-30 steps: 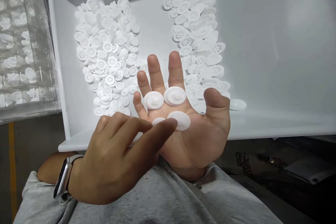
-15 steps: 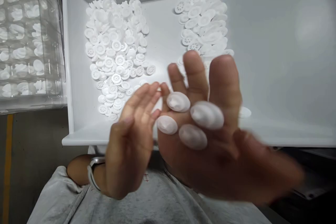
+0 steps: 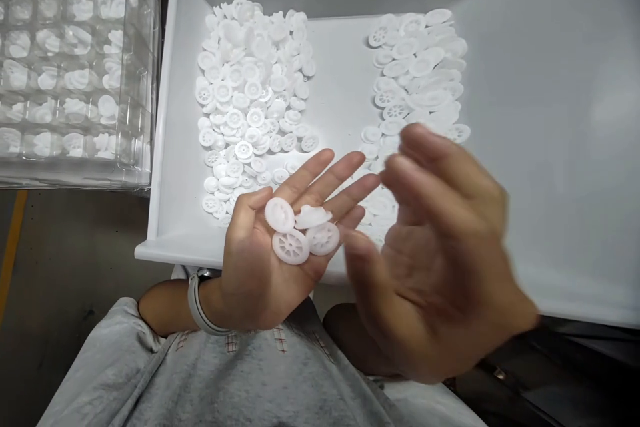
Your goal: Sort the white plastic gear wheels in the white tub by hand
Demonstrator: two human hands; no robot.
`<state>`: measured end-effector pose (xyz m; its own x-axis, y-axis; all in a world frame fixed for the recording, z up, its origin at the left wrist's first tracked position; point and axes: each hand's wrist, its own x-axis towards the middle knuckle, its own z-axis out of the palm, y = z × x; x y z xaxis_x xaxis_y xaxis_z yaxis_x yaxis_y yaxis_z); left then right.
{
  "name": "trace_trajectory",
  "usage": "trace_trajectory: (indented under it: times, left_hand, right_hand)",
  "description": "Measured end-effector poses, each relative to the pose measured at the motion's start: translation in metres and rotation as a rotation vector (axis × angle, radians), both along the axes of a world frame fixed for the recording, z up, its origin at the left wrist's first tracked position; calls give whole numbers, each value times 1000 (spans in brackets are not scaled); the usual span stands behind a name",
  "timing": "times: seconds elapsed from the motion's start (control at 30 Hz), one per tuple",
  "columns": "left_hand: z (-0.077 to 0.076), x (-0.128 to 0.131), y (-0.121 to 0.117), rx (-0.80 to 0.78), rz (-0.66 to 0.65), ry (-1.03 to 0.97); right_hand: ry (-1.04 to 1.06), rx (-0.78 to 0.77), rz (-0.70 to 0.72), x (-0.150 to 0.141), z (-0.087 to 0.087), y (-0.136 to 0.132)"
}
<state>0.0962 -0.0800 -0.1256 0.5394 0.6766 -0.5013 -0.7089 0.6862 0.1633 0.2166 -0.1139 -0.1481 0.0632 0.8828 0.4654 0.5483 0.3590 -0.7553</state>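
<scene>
Palm up and fingers spread, my left hand carries several small white plastic gear wheels. They lie on the palm at the base of the fingers; some show spokes, and one is tilted on its side. Just to the right, my right hand is raised, its thumb apart from its half-bent fingers. It is slightly blurred, and nothing shows in it. Behind the left hand spreads a pile of like white wheels. A second heap of flat white wheels is partly hidden by the right hand.
Both heaps lie in a white, raised-sided tray, whose front edge is close to my body. At the left stands a clear plastic compartment tray with white parts in its pockets. A yellow line runs along the floor.
The wheels that were on my right palm are no longer there, and several now lie on my left palm. My left hand has opened flat; my right has turned and bent its fingers.
</scene>
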Motion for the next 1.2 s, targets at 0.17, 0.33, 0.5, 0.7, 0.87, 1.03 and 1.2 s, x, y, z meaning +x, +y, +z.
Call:
trace_trajectory:
  times: [0.17,0.33,0.5,0.7,0.87,1.03,1.2]
  left_hand:
    - [-1,-4,-1,-18,-45,-62]
    - [-5,-7,-2,20,-102,-187]
    - [-2,-8,0,10,-159,-68]
    - [-6,-11,0,49,-110,-120]
    - [-11,-13,2,53,-117,-140]
    - [-11,-14,4,39,-127,-140]
    - [-6,-15,4,15,-133,-139]
  right_hand:
    - [-48,-124,26,3,1,4]
    - [-14,-89,-68,-1,6,7]
    - [-47,-25,-174,-8,5,8]
    - [-141,-45,24,11,8,-2]
    - [-193,-175,100,20,11,-12]
    - [-190,-176,81,13,9,-8]
    - [-223,-93,-50,13,10,-2]
